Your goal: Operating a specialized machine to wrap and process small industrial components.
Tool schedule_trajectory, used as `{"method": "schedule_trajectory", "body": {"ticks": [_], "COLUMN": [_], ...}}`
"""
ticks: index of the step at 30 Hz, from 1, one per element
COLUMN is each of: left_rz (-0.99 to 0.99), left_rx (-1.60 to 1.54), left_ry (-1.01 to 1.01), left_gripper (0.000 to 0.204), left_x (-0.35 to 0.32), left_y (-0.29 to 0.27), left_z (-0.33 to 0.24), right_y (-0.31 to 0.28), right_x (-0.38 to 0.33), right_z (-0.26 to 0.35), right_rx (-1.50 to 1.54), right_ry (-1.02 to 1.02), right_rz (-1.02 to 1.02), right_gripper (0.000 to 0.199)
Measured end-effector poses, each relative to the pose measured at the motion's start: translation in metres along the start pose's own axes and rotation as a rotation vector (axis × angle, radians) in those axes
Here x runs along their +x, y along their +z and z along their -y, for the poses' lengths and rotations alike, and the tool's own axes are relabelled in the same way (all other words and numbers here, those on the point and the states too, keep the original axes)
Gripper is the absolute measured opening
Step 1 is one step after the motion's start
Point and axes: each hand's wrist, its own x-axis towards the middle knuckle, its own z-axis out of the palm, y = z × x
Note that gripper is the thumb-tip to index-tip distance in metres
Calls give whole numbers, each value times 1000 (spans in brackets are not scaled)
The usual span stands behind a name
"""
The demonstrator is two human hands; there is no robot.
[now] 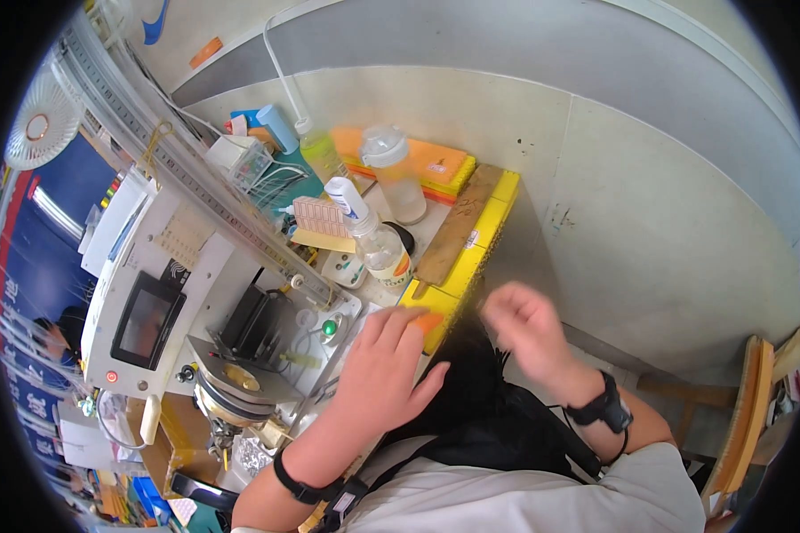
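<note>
**Two hands at a crowded tabletop**

On the far left stands a white machine (151,293) with a dark screen. Next to it the left hand (384,369) lies flat, fingers spread wide, holding nothing. Its fingertips touch a small orange piece (430,321) at the tabletop's yellow edge (471,258). Above it stands a clear bottle with a white cap (373,235). The right hand (529,333) floats off the edge, blurry, fingers loosely open and empty. There is open floor (667,231) to the right. A wooden chair (751,409) sits far right.
</note>
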Motion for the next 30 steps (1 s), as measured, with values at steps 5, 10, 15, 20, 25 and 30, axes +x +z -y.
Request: {"method": "schedule_trajectory", "body": {"ticks": [5,10,15,20,25,30], "left_rz": [-11,-57,-26,-5,-13,-7], "left_rx": [-92,-109,-175,-118,-44,-20], "left_ry": [25,37,32,12,4,8], "left_gripper": [63,65,65,67,67,67], "left_x": [43,64,81,86,87,86], "left_y": [36,63,67,70,72,73], "left_z": [14,28,31,27,24,24], "right_y": [-45,-49,-37,-36,-39,-38], "right_x": [57,75,78,79,86,82], "right_z": [-10,-35,-38,-40,-59,-52], "right_rx": [193,258,204,180,162,161], "right_ry": [58,113,121,94,22,62], "right_rz": [-128,-43,-63,-77,-90,-102], "right_gripper": [12,13,14,15,16,15]}}
